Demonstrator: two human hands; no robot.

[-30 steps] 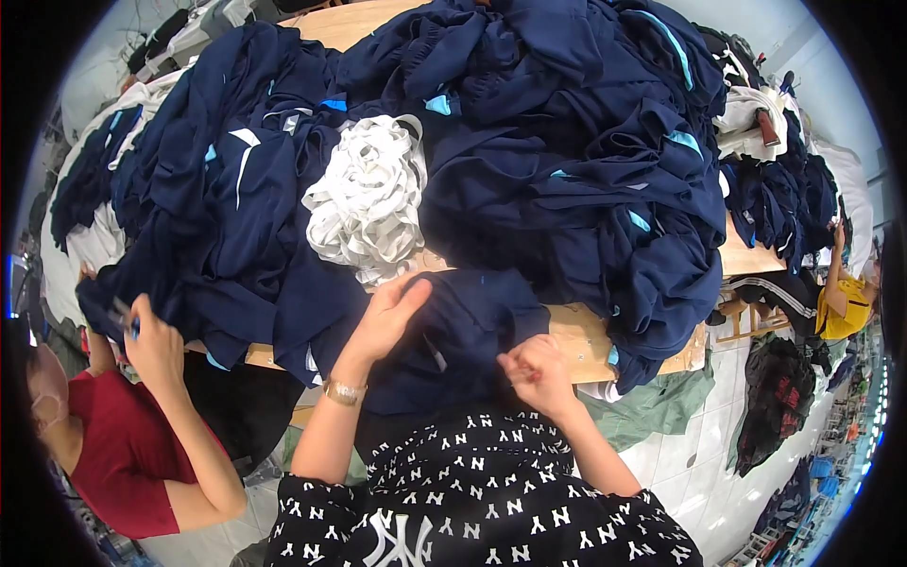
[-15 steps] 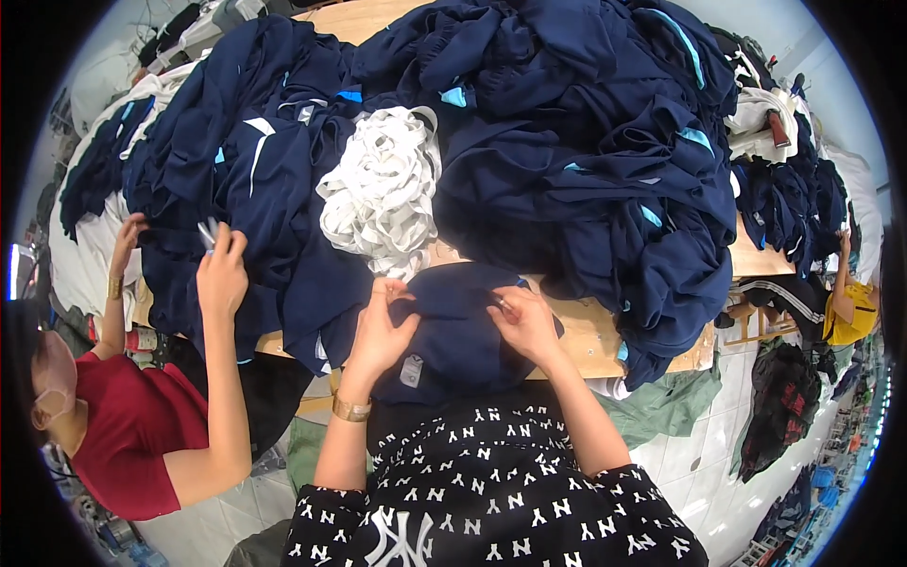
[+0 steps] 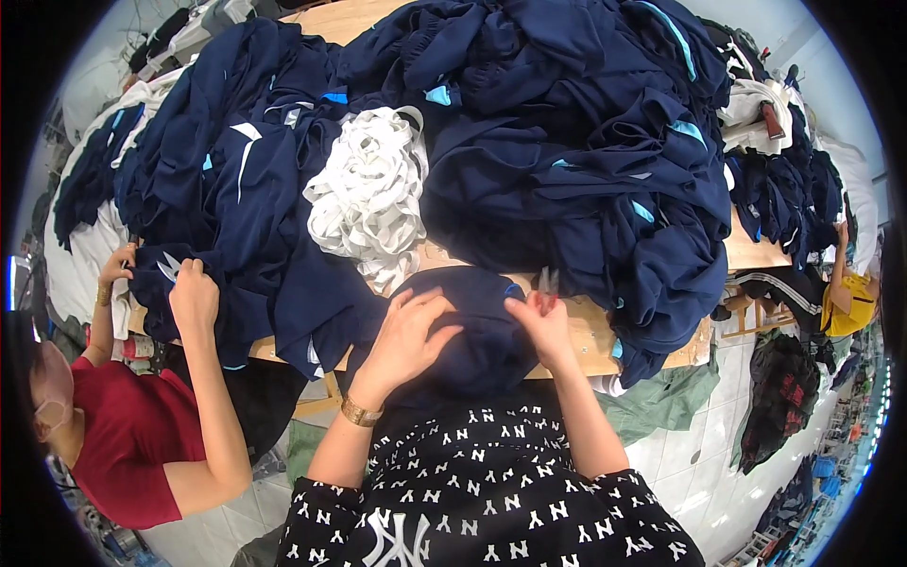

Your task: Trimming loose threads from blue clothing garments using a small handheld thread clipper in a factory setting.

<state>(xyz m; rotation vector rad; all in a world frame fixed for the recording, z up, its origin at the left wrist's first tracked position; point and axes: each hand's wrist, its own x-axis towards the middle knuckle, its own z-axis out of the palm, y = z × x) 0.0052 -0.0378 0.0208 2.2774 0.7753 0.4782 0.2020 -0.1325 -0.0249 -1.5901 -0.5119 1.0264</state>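
Note:
A navy garment piece (image 3: pixel 477 326) lies bunched at the table's near edge, in front of my body. My left hand (image 3: pixel 408 340) hovers over its left part, fingers curved and apart with nothing between them. On the right side, my right hand (image 3: pixel 543 326) is closed around small thread snips (image 3: pixel 548 283) with red on the grip, blades pointing up and away. The thumb of that hand presses the cloth near a small bright blue bit (image 3: pixel 512 290) at the edge. Whether the snips' blades are parted cannot be made out.
A big navy garment heap (image 3: pixel 586 161) covers the right side of the table (image 3: pixel 590 326). White tape or elastic (image 3: pixel 368 189) lies in a tangled pile at centre. To the left, a co-worker in a red top (image 3: pixel 132 435) holds scissors (image 3: pixel 170 266) over more navy garments (image 3: pixel 255 198).
My left hand has lifted and opened off the cloth. My right hand has turned, bringing the snips into view pointing away. The co-worker's scissors hand has moved down and left.

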